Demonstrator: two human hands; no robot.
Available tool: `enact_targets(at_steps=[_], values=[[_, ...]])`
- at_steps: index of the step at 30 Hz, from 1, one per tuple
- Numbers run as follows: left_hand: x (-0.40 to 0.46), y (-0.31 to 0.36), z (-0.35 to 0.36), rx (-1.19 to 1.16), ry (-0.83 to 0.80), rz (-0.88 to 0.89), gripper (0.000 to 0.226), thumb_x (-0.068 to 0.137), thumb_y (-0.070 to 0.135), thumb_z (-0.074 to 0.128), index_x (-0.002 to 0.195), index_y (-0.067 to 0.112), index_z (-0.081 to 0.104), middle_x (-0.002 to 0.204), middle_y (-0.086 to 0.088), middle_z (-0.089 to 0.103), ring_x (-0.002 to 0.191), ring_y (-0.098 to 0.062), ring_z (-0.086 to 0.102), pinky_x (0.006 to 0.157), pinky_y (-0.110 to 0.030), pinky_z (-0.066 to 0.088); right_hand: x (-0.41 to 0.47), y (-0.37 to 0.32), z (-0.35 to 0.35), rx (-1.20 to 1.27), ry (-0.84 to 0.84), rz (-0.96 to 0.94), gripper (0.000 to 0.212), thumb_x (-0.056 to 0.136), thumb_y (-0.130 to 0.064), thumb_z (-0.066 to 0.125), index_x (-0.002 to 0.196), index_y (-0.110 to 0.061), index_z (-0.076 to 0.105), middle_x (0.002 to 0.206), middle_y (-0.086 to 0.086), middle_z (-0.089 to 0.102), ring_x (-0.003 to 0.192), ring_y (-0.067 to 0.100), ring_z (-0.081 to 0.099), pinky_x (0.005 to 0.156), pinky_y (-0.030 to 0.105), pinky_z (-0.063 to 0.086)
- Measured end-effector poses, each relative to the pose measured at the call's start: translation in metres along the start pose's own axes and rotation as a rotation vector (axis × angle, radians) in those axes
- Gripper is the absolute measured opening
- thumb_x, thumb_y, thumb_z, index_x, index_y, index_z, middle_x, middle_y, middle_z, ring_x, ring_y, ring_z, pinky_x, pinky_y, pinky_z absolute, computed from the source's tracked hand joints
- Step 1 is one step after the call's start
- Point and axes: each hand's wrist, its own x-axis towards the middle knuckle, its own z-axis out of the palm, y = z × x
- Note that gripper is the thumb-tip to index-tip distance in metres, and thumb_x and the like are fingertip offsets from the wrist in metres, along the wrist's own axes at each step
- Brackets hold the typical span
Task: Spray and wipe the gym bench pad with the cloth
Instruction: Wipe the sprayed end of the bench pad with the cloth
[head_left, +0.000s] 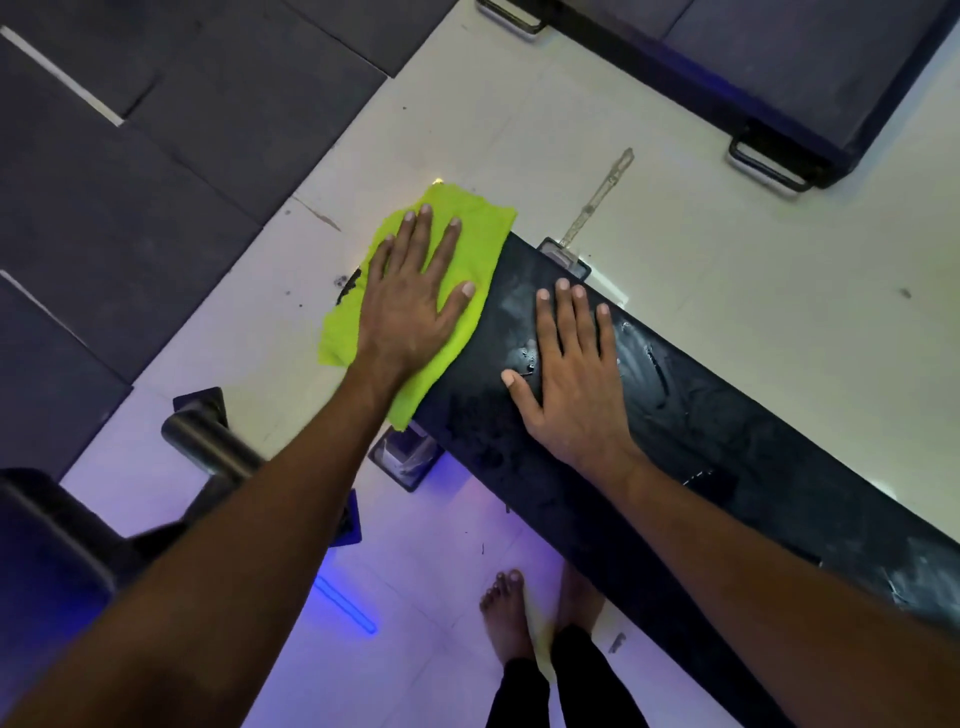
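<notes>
One black pad (649, 441), worn and scuffed, with wet shine and pale streaks, running from far left to near right. One bright green cloth (457, 249) over its far-left end, pressed under flat left hand (410, 301). Right hand (566, 374) spread flat on pad.

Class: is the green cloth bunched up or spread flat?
Spread flat: the cloth lies under the left hand's straight fingers at the bench pad's end.

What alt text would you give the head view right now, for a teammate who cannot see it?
A person's left hand presses a lime-green cloth flat on the end of a black gym bench pad, while the right hand rests flat on the pad beside it. The pad looks wet and streaked; bare feet stand on the pale floor below.
</notes>
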Motion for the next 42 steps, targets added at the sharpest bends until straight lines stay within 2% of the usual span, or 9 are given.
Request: enact_targets(at_steps=[5, 9, 13, 20, 26, 28, 32, 36, 42], values=[[-0.063, 0.053, 0.012, -0.003, 0.043, -0.291, 0.074, 0.105, 0.057, 0.027, 0.168, 0.021, 0.015, 0.175, -0.019, 0.007, 0.164, -0.034, 0.006, 0.132, -0.052, 0.012, -0.051, 0.035, -0.007, -0.041, -0.016, 0.032, 0.086, 0.106, -0.059, 0.032, 0.169, -0.006, 0.008, 0.178, 0.014, 0.005, 0.166, 0.031, 0.001, 0.133, 0.056, 0.01], [-0.033, 0.092, 0.014, 0.026, -0.031, -0.049, 0.076, 0.105, 0.062, 0.022, 0.169, 0.022, 0.01, 0.176, -0.018, 0.003, 0.164, -0.033, 0.002, 0.132, -0.05, 0.008, -0.074, 0.038, -0.005, -0.081, -0.014, 0.065, 0.087, 0.105, -0.06, 0.029, 0.169, -0.006, 0.005, 0.178, 0.016, 0.001, 0.166, 0.033, 0.0, 0.133, 0.058, 0.011], [0.008, 0.061, 0.006, 0.042, -0.043, 0.144, 0.071, 0.106, 0.059, 0.025, 0.168, 0.026, 0.015, 0.177, -0.01, 0.008, 0.164, -0.027, 0.006, 0.132, -0.048, 0.012, -0.073, 0.037, -0.002, -0.103, -0.004, 0.072, 0.087, 0.104, -0.061, 0.026, 0.169, -0.006, 0.006, 0.178, 0.016, 0.002, 0.166, 0.033, 0.0, 0.133, 0.059, 0.012], [-0.074, 0.085, 0.021, 0.038, 0.024, -0.205, 0.071, 0.107, 0.055, 0.025, 0.169, 0.023, 0.009, 0.176, -0.017, 0.003, 0.164, -0.032, 0.002, 0.132, -0.05, 0.01, -0.075, 0.036, -0.009, -0.057, -0.02, 0.079, 0.087, 0.104, -0.059, 0.032, 0.169, -0.005, 0.007, 0.178, 0.016, 0.003, 0.166, 0.032, 0.0, 0.133, 0.058, 0.013], [-0.028, 0.092, 0.022, 0.081, -0.038, 0.164, 0.072, 0.106, 0.062, 0.018, 0.169, 0.028, 0.01, 0.177, -0.014, 0.002, 0.164, -0.031, 0.002, 0.132, -0.05, 0.011, -0.088, 0.051, -0.011, -0.019, -0.005, 0.084, 0.086, 0.104, -0.06, 0.034, 0.169, -0.007, 0.01, 0.178, 0.013, 0.007, 0.166, 0.03, 0.005, 0.133, 0.056, 0.013], [-0.015, 0.073, 0.015, 0.082, -0.042, 0.199, 0.071, 0.106, 0.063, 0.019, 0.168, 0.031, 0.011, 0.177, -0.01, 0.005, 0.165, -0.027, 0.004, 0.132, -0.049, 0.012, -0.096, 0.056, -0.011, -0.021, -0.014, 0.101, 0.087, 0.105, -0.06, 0.033, 0.169, -0.008, 0.007, 0.179, 0.014, 0.005, 0.166, 0.03, 0.002, 0.134, 0.055, 0.012], [-0.065, 0.048, 0.02, 0.033, 0.04, -0.065, 0.072, 0.106, 0.059, 0.027, 0.168, 0.027, 0.012, 0.177, -0.011, 0.005, 0.165, -0.028, 0.003, 0.132, -0.048, 0.01, -0.116, 0.066, -0.016, -0.022, -0.017, 0.169, 0.087, 0.104, -0.06, 0.033, 0.169, -0.009, 0.006, 0.178, 0.015, 0.005, 0.166, 0.031, 0.001, 0.134, 0.055, 0.012], [-0.105, 0.095, 0.032, 0.075, 0.035, -0.23, 0.073, 0.106, 0.057, 0.025, 0.168, 0.021, 0.012, 0.175, -0.02, 0.005, 0.163, -0.037, 0.003, 0.131, -0.054, 0.014, -0.122, 0.063, -0.015, -0.053, -0.018, 0.172, 0.086, 0.104, -0.057, 0.033, 0.169, -0.006, 0.008, 0.177, 0.019, 0.005, 0.166, 0.035, 0.003, 0.132, 0.059, 0.013], [-0.045, 0.092, 0.026, 0.078, 0.011, 0.134, 0.069, 0.107, 0.059, 0.022, 0.168, 0.026, 0.015, 0.176, -0.014, 0.008, 0.164, -0.031, 0.007, 0.131, -0.05, 0.015, -0.123, 0.064, -0.009, -0.083, 0.009, 0.164, 0.085, 0.105, -0.058, 0.028, 0.169, -0.005, 0.007, 0.177, 0.02, 0.006, 0.166, 0.037, 0.004, 0.132, 0.06, 0.013]])
